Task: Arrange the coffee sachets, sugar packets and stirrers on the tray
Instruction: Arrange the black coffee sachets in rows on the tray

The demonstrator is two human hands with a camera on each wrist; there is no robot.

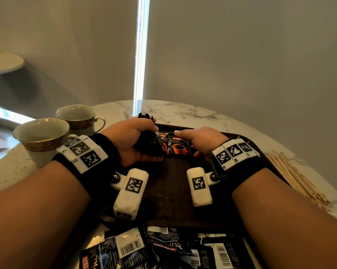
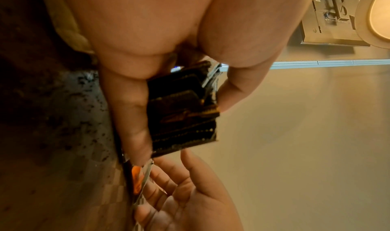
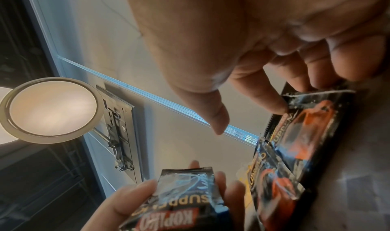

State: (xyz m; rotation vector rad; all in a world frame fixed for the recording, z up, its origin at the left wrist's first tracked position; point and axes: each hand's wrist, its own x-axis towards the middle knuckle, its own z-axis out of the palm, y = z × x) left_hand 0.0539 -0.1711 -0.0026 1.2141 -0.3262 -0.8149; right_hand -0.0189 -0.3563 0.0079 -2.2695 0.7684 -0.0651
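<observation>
My left hand grips a thick stack of black coffee sachets on edge over the back of the dark tray; the stack sits between thumb and fingers. Two sachets lie face up side by side on the tray, one under my right hand and one beside the stack. In the right wrist view, the fingertips of the right hand press on the top edge of the nearer sachet, with the thumb held free above it. A bundle of wooden stirrers lies on the table right of the tray.
Several loose sachets are heaped at the tray's near edge, most of them back side up. Two gold-rimmed cups stand left of the tray. The round marble table ends close behind the tray, before a blind.
</observation>
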